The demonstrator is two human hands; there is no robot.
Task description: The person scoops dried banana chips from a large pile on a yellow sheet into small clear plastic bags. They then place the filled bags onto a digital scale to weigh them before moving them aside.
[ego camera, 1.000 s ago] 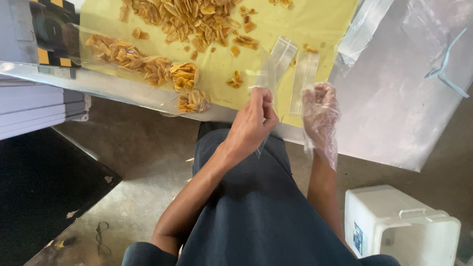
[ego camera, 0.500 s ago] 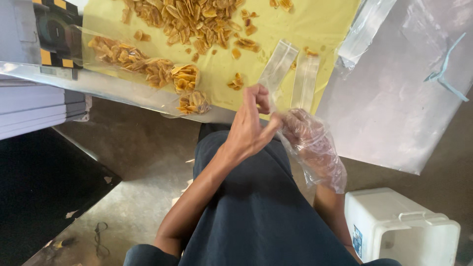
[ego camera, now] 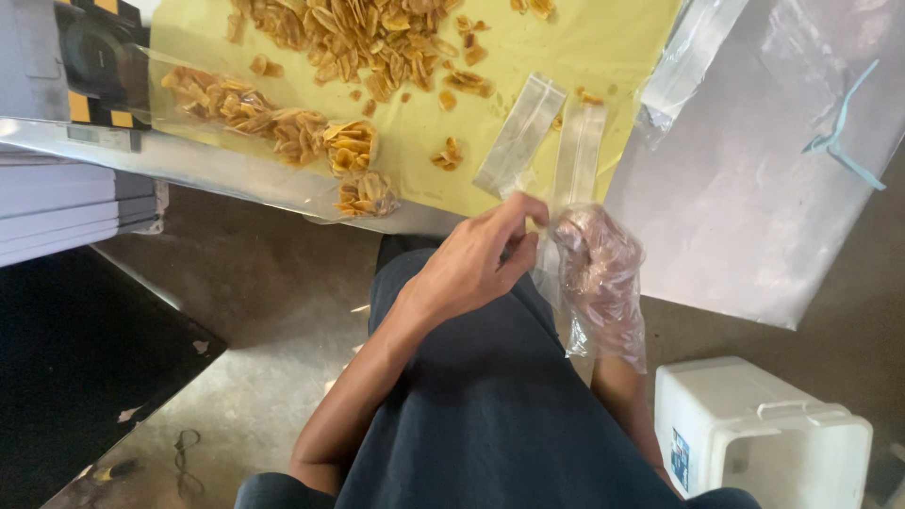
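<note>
My bare left hand (ego camera: 471, 269) pinches thumb and fingers on the lower end of a narrow clear bag (ego camera: 577, 155) at the table's front edge. My right hand (ego camera: 599, 273), in a loose clear plastic glove, is curled against the same plastic from the right, touching my left fingertips. A second narrow clear bag (ego camera: 520, 137) lies flat on the yellow sheet (ego camera: 415, 132) just left of it. A heap of golden fried chips (ego camera: 368, 38) is spread on the sheet farther back. Both hands hover over my dark-clothed lap.
A long clear sleeve packed with chips (ego camera: 273, 127) lies along the table's front left. A grey plastic sheet (ego camera: 754, 207) with a blue strap (ego camera: 839, 137) hangs at the right. A white lidded box (ego camera: 764, 434) stands on the floor; stacked white boards (ego camera: 66, 207) sit left.
Both hands have drawn back from the bags on the sheet toward the table's edge and come together. My gloved right hand went from raised and spread to curled against my left fingers.
</note>
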